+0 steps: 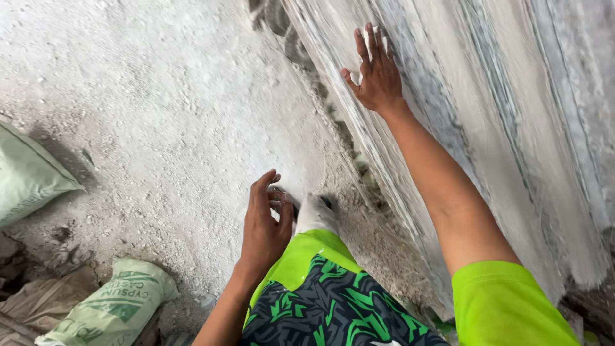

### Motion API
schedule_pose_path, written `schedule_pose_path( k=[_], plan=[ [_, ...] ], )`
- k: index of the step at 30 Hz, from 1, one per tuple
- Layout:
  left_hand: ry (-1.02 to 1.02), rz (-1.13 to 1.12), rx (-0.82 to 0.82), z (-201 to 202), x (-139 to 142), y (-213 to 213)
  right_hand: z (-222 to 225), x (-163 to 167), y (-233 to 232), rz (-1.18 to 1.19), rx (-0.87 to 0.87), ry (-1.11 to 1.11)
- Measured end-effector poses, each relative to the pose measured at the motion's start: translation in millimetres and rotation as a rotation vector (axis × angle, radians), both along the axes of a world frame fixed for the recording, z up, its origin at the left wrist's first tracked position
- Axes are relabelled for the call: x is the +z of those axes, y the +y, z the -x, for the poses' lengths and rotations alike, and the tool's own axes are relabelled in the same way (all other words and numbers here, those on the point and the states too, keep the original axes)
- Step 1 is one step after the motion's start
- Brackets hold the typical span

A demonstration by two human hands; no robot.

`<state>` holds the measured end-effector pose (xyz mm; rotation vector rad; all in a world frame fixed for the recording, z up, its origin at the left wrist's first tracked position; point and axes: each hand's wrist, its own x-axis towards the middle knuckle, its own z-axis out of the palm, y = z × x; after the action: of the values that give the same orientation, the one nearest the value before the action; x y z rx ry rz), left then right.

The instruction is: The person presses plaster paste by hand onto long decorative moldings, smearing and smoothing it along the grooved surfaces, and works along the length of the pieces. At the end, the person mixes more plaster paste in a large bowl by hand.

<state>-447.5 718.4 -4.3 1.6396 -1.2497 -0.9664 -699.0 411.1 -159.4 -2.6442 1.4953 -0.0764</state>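
Right hand [377, 74] is lying flat w/ fingers spread, palm pressing on the big leaning white plaster slab w/ grey-green streaks [512, 128], which is filling the whole upper right and slanting down toward the floor. Left hand [266, 224] is hanging loose and half curled, not gripping anything, fingertips just beside a white dust-coated foot [315, 214] at the slab's lower edge. Rough white powdery concrete floor [160, 109] is taking up most of the rest, gritty w/ crumbs everywhere. Pale green woven sack [25, 173] is sitting at the left edge, another green printed sack [112, 304] lying bottom left next to some brownish crumpled bags [32, 307]. Dark rubble is showing in the gap under the slab.
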Motion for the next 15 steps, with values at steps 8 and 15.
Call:
schedule_pose_path(
  k=[8,15],
  plan=[
    [-0.04,0.062,0.1,-92,-7,-115,-122,9,-146,0.058,0.051,-0.091],
    [-0.042,0.046,0.167,-162,-8,-271,-243,6,-293,0.048,0.035,-0.109]
  ],
)
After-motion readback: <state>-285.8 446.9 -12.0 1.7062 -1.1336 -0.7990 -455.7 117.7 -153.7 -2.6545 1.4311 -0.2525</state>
